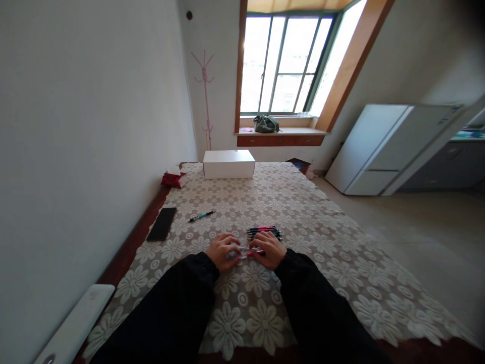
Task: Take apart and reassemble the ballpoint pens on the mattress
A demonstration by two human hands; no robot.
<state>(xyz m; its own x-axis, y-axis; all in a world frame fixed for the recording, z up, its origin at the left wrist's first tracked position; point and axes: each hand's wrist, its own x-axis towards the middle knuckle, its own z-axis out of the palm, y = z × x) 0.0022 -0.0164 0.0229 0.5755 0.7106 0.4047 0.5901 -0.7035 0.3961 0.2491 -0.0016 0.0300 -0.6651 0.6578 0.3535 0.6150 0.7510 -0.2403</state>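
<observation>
Head view shows the left hand [223, 251] and right hand [271, 249] curled together near the tabletop's near edge, both pinching a small red-tipped pen [250, 252] whose barrel their fingers mostly hide. Just beyond lies a bundle of pens [264, 232], too small to count. A blue pen [201, 216], black phone [161, 223] and white box [229, 164] lie toward the far-left corner.
</observation>
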